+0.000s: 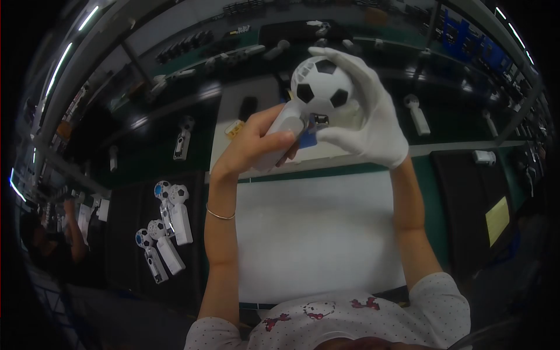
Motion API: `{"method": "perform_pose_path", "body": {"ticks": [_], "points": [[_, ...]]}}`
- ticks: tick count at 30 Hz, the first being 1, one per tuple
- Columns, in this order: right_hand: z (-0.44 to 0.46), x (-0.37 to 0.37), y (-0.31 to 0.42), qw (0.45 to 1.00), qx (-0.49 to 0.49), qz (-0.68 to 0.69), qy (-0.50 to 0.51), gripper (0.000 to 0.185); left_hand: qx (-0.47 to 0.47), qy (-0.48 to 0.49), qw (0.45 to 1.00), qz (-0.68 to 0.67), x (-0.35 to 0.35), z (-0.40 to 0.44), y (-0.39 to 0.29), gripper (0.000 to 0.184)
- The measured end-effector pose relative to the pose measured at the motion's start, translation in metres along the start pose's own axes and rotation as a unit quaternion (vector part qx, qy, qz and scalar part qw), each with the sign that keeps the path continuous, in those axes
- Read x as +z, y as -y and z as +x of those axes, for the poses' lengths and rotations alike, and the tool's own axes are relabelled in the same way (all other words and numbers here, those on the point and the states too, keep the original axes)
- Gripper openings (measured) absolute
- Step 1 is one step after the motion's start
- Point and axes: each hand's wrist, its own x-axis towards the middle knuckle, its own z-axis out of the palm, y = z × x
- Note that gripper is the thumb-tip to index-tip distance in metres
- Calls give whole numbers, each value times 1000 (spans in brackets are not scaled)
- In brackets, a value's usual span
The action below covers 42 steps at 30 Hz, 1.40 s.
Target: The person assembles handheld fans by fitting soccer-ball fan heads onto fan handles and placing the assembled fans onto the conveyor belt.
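Raised over the work surface is a white handheld device with a soccer-ball head [322, 81], black patches on white, and a slatted area on its upper left side. My left hand [252, 141], bare, is closed around its pale handle, thumb along the front. A white glove covers my right hand [378, 119], which curves around the right side of the ball, fingers over the top and thumb lower down. Below the ball, near the right thumb, a small dark and metallic part [320, 119] shows; its details are too small to make out.
A white mat [318, 233] lies below my hands. Several similar ball-headed devices [170, 251] rest on a dark tray at left. Behind runs a green conveyor line with more devices [417, 114]. A yellow paper [497, 221] lies on the dark right-hand tray. Another person [73, 233] is at far left.
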Motion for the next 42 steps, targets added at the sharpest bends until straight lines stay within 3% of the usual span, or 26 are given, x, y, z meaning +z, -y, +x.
{"method": "perform_pose_path", "body": {"ticks": [3,5,6,7,9,10,12,16,18,19,21,22,24,25,27,31,33,34,36,37,39,40,42], "points": [[-14,21,-6,994,-64,-25,-85,61,1,16,995,98,15,0,4,58],[-24,27,-10,979,90,88,-162,53,-14,5,991,136,22,3,-1,61],[-23,30,-7,957,131,181,-184,34,-26,-12,983,181,23,3,-2,63],[-25,34,-8,957,132,179,-186,34,-27,-9,983,180,20,3,-1,63],[-29,38,-15,895,158,374,-186,19,-31,-16,967,254,13,4,0,64],[-29,37,-17,894,162,374,-187,19,-34,-15,967,252,10,5,1,64],[-25,36,-20,798,258,512,-186,24,-22,-33,954,298,5,4,0,67],[-24,41,-30,767,242,562,-190,29,-4,-78,926,370,11,1,-7,64],[-22,44,-26,787,214,533,-228,20,118,-153,853,484,16,-2,-5,53],[-22,44,-29,786,215,533,-226,20,117,-155,854,483,18,-4,-7,53],[-23,44,-34,903,191,337,-189,13,149,-217,729,632,21,-7,-11,40],[-25,47,-34,903,192,336,-188,13,148,-218,730,631,24,-6,-10,40],[-24,59,-30,947,209,91,-229,24,217,-278,540,764,28,-1,-6,26],[-24,62,-31,947,208,90,-229,24,218,-278,540,764,27,4,-1,26],[-25,66,-35,912,212,188,-295,37,332,-339,457,752,23,13,15,19],[-31,54,-43,880,250,277,-295,35,336,-365,472,728,29,23,31,16],[-30,50,-43,813,303,377,-325,25,320,-376,461,737,33,26,38,16],[-31,50,-46,812,304,379,-325,25,319,-375,460,739,33,27,38,16],[-32,50,-50,853,287,304,-311,21,250,-396,510,721,33,26,38,15],[-33,49,-47,851,290,308,-310,21,245,-395,510,724,32,25,37,15],[-33,48,-35,847,254,399,-245,28,233,-375,565,697,27,24,30,21],[-33,51,-32,845,253,403,-243,28,231,-376,561,700,23,24,26,21],[-33,55,-26,884,144,406,-184,41,246,-326,699,587,17,22,20,31]]}}
